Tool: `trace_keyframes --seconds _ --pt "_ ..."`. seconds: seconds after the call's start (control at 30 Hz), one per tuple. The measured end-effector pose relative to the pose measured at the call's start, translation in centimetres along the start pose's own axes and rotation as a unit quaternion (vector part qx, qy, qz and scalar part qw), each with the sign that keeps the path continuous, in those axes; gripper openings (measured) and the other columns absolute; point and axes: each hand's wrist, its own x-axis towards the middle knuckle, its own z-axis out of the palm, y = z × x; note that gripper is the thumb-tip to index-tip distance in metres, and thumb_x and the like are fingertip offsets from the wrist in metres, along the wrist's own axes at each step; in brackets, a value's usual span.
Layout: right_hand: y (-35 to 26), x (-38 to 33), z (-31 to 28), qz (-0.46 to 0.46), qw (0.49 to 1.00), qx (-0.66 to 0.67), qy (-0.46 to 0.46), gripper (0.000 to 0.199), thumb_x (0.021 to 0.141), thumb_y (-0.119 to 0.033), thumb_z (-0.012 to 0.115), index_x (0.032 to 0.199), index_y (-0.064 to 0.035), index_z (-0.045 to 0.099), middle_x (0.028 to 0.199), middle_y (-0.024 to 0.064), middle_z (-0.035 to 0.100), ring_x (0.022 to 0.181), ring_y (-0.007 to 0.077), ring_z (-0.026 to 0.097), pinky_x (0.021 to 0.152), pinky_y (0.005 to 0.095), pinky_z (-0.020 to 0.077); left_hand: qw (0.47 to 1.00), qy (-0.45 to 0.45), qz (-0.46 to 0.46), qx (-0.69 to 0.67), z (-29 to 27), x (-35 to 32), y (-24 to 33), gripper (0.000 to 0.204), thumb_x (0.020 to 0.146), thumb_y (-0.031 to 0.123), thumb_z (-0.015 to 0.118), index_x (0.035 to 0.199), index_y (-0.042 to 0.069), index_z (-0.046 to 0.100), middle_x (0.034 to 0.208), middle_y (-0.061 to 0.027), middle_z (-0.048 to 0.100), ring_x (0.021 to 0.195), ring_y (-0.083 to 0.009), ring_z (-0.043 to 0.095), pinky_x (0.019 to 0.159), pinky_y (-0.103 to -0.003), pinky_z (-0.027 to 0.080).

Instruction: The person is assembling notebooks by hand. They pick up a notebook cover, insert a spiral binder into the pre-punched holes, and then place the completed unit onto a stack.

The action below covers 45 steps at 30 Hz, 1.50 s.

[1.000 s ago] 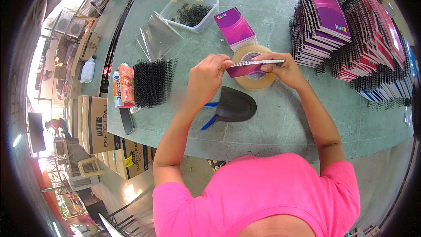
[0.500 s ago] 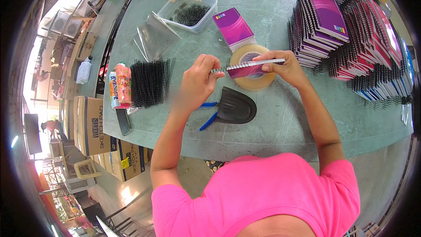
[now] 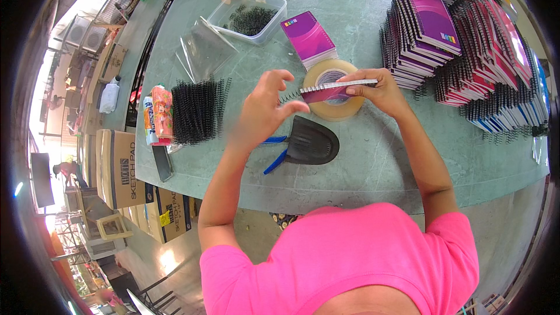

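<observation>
- Head view: the right hand (image 3: 379, 90) is closed on a small purple notebook (image 3: 335, 88), thumb below and fingers over its right end, holding it above a roll of clear tape (image 3: 338, 111) that lies flat on the green table (image 3: 373, 163).
- The left hand (image 3: 265, 114) is partly open, fingers spread and curled, thumb and forefinger pinched at a thin black wire coil (image 3: 290, 97) at the notebook's left end; whether they truly grip it is hard to make out.
- The notebook hides most of the tape roll's centre, and the right palm is hidden.
- The notebook's long axis runs left to right, nearly level, its bound edge turned up.
- Blue-handled pliers (image 3: 274, 151) lie partly under a black scoop-shaped piece (image 3: 312, 143) just below the left hand.
</observation>
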Motion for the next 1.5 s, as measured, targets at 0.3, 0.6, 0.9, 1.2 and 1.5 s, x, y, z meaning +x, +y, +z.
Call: trace_keyframes --seconds 0.3,0.6,0.9,1.2,1.5 --pt "0.3 -0.2 0.1 -0.031 0.999 -0.012 0.001 0.021 0.077 -0.004 0.070 0.098 -0.0028 0.070 0.093 0.0056 0.069 0.086 0.0103 0.060 0.079 0.0240 0.0468 0.922 -0.213 -0.309 -0.093 -2.0 1.5 1.8 0.021 0.082 0.020 0.064 0.093 0.002 0.060 0.084 -0.0099 0.059 0.071 -0.0172 0.058 0.058 -0.029 0.044" --pt "-0.1 -0.2 0.9 -0.038 0.999 -0.020 0.006 0.020 0.078 -0.008 0.070 0.098 -0.0025 0.070 0.093 0.0051 0.069 0.087 0.0100 0.061 0.082 0.0242 0.0470 0.924 -0.183 0.249 0.226 7.8 -5.4 -0.3 0.019 0.078 0.022 0.063 0.090 0.007 0.060 0.088 -0.0104 0.058 0.098 -0.0270 0.051 0.081 -0.040 0.039" --pt "0.5 -0.4 1.0 -0.003 0.999 0.018 0.036 0.019 0.083 -0.014 0.068 0.098 -0.0024 0.070 0.089 0.0035 0.068 0.080 0.0082 0.060 0.072 0.0227 0.0494 0.984 0.167 0.058 -0.009 -0.3 -1.4 4.2 0.027 0.076 0.006 0.067 0.102 0.003 0.061 0.090 -0.0141 0.055 0.086 -0.0291 0.058 0.075 -0.037 0.048" --pt "0.9 -0.7 1.0 -0.014 0.999 -0.012 0.036 0.018 0.081 -0.017 0.070 0.094 -0.0042 0.072 0.087 0.0033 0.069 0.082 0.0078 0.060 0.073 0.0230 0.0475 0.971 0.170 0.120 0.117 1.1 -0.9 3.0 0.031 0.071 0.010 0.071 0.101 0.014 0.063 0.088 -0.0089 0.056 0.082 -0.0288 0.056 0.066 -0.038 0.049" --pt "0.9 -0.7 1.2 -0.013 0.999 0.013 0.039 0.020 0.077 -0.005 0.070 0.096 -0.0008 0.070 0.090 0.0033 0.068 0.081 0.0085 0.060 0.073 0.0219 0.0490 0.971 0.112 0.165 0.129 4.1 -1.7 3.4 0.030 0.069 0.017 0.076 0.096 0.012 0.064 0.087 -0.0077 0.056 0.079 -0.0274 0.057 0.077 -0.038 0.044"
